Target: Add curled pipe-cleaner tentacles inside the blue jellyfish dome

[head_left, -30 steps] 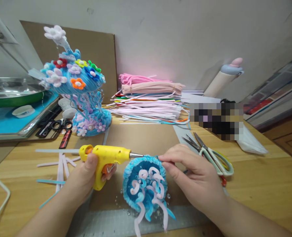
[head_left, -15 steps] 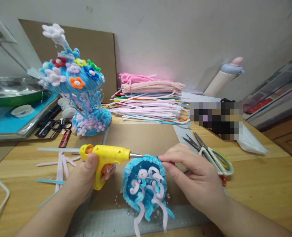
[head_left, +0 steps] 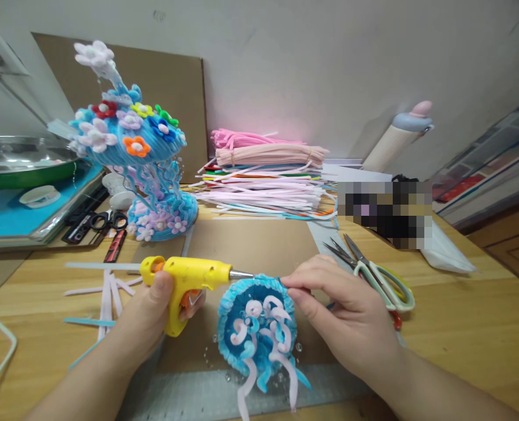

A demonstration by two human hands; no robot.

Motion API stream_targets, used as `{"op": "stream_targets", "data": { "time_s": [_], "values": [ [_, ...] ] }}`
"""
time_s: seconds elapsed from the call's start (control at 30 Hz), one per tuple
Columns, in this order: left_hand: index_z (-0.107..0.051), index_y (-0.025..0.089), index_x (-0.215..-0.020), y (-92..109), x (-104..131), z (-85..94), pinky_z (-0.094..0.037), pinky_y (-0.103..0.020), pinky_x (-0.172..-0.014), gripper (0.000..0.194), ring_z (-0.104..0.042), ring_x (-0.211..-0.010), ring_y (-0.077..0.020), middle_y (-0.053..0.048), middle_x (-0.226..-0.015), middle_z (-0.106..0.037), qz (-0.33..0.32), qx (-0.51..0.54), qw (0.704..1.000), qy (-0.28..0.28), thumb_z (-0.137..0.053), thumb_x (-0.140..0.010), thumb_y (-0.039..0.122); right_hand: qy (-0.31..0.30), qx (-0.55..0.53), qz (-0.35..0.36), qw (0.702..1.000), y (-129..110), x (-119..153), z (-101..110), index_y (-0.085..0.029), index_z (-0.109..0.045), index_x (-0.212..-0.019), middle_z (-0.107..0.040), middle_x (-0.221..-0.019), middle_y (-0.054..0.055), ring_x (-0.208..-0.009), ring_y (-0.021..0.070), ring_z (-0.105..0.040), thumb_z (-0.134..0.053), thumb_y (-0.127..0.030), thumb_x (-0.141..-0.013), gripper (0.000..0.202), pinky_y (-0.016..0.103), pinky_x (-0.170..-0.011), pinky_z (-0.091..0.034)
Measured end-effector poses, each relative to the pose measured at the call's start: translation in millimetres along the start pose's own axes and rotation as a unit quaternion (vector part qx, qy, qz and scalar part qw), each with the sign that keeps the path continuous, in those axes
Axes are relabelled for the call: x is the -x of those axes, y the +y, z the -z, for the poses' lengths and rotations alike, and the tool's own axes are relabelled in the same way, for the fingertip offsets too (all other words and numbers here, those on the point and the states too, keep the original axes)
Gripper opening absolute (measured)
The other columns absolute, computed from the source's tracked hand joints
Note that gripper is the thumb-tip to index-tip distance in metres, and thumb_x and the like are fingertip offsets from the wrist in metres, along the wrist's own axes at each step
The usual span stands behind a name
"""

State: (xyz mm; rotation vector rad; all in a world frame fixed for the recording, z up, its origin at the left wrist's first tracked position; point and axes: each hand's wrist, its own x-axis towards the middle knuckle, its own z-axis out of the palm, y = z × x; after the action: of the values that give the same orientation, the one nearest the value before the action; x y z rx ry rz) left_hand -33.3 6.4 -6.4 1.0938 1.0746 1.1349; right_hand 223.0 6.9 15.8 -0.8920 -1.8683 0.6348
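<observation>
My left hand [head_left: 167, 301] is wrapped round a yellow hot glue gun [head_left: 198, 272], with a clear glue stick [head_left: 101, 265] poking out of its back. The metal nozzle points right, its tip at the top rim of a blue fuzzy pipe-cleaner cup shape [head_left: 224, 345]. Curled white and blue pipe-cleaner strands [head_left: 281, 345] hang from inside it, with small clear beads around. At the same rim, the closed fingertips of my right hand [head_left: 342, 310] pinch a thin blue strip; most of it is hidden.
A finished-looking flowered blue pipe-cleaner piece [head_left: 123, 137] stands back left. Bundles of pipe cleaners [head_left: 268, 158] lie behind a cardboard sheet [head_left: 251, 242]. Green-handled scissors [head_left: 373, 280] lie right; black-handled scissors [head_left: 106, 221] and cut strips [head_left: 106, 304] lie left. A steel bowl [head_left: 27, 155] sits further left.
Almost nothing differs. Both hands, the glue gun and the blue piece keep the same places, with only a very slight shift of the glue gun.
</observation>
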Motion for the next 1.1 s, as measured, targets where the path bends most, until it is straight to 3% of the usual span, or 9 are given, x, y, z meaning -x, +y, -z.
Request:
{"op": "stream_targets", "data": {
  "time_s": [1.1],
  "values": [
    [-0.062, 0.018, -0.058, -3.9, 2.3, 7.6, -0.032, -0.025, -0.048, 0.064, -0.043, -0.048, -0.0122, 0.0, -0.052, -0.054, 0.032, 0.017, 0.999, -0.037, -0.055, -0.072, 0.08, 0.021, -0.002, -0.003, 1.0, 0.1, -1.2, -0.5, -0.024, -0.07, -0.092, -0.072, -0.075, 0.0, -0.068, 0.0161, -0.064, -0.062, -0.01, -0.087, 0.016, 0.034, -0.069, -0.045]
  ]
}}
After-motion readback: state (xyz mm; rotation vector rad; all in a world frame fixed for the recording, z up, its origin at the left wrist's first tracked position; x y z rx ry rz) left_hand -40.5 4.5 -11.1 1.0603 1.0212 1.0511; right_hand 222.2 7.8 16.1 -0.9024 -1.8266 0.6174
